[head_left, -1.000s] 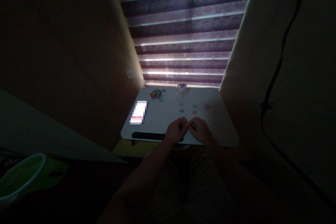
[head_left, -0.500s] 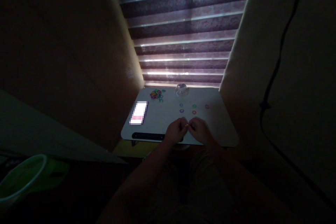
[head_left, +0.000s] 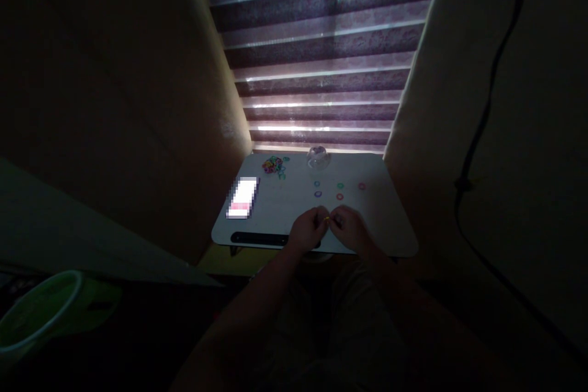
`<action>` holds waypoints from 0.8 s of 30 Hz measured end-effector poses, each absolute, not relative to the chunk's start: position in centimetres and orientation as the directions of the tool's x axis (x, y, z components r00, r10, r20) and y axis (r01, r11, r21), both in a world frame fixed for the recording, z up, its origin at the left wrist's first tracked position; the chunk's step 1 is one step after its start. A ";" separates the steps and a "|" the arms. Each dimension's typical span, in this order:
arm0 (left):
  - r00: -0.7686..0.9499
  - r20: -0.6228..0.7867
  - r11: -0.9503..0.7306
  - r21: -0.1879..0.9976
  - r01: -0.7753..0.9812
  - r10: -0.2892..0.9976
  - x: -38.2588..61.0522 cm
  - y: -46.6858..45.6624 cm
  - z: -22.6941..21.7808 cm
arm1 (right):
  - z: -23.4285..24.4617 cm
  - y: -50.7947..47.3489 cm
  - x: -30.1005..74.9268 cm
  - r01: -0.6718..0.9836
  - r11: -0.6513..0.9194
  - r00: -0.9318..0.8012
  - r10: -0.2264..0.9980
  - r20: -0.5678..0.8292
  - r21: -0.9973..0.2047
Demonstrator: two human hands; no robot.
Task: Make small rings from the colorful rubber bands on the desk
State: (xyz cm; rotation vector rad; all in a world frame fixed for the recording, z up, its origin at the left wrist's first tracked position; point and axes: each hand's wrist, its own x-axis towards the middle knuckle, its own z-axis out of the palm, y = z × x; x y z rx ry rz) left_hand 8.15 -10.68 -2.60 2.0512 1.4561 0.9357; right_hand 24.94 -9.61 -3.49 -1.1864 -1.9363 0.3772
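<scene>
My left hand (head_left: 307, 230) and right hand (head_left: 351, 228) meet above the table (head_left: 383, 223), a small piece (head_left: 327, 218) between them. From there, five loose rings (head_left: 340, 196) spread from eleven-thirty to one-thirty. Beyond, at twelve, stands a container (head_left: 318, 159), then the blind (head_left: 316, 79). The ring pile (head_left: 272, 165) lies at ten-thirty, the phone (head_left: 243, 197) between nine and ten, the bar (head_left: 260, 238) between eight and nine.

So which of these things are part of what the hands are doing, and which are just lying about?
Seem to belong:
left hand and right hand, fingertips at a small yellow item
five separate coloured rings
heap of coloured rings, probably
white tabletop

Seem just lying about:
bright-screened device
green tub
dark cord

Unclear: clear rounded object.
</scene>
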 end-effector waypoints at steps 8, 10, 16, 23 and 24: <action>0.205 0.264 -0.334 0.700 0.631 0.942 8.1 -10.6 -2.8 | -3.6 -9.6 24.9 0.592 0.508 -0.223 0.849 0.479 -0.625; 0.206 0.268 -0.338 0.703 0.626 0.941 8.2 -10.6 -2.8 | -3.7 -9.6 24.9 0.601 0.500 -0.219 0.853 0.474 -0.624; 0.198 0.271 -0.334 0.699 0.632 0.942 8.2 -10.6 -2.7 | -3.8 -9.5 25.0 0.610 0.498 -0.216 0.853 0.476 -0.616; 0.208 0.273 -0.342 0.692 0.636 0.939 8.1 -10.6 -2.8 | -3.8 -9.5 25.0 0.604 0.483 -0.213 0.864 0.457 -0.633; 0.212 0.278 -0.348 0.694 0.631 0.937 8.2 -10.6 -2.8 | -3.8 -9.5 25.0 0.606 0.485 -0.215 0.863 0.457 -0.630</action>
